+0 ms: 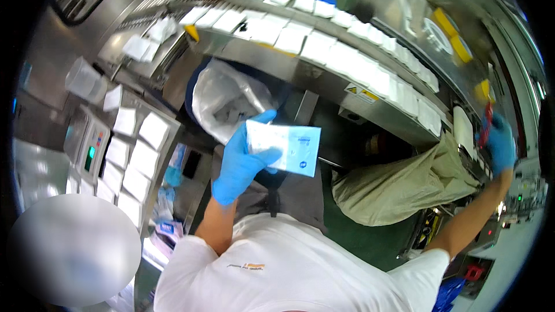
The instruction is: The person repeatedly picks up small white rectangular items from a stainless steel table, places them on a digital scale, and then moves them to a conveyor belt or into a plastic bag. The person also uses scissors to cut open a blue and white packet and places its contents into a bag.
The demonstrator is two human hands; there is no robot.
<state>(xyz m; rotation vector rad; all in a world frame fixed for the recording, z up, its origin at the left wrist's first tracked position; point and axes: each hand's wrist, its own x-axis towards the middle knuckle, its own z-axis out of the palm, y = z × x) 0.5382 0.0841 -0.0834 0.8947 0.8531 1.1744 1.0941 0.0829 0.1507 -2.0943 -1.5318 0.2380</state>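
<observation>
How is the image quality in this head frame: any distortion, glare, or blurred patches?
Head view: strong fisheye bending, so the conveyor of white packets curves and the corners go black; glare on the steel panel at upper left; a blurred round patch at lower left; the left hand and its white pouch are sharp, the right hand near the rim is softer.

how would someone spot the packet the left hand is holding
Start at the long steel conveyor carrying rows of white packets. Below its middle, the blue-gloved left hand holds one flat white pouch. Unlike those on the belt, it is lifted off and shows pale blue print.
</observation>
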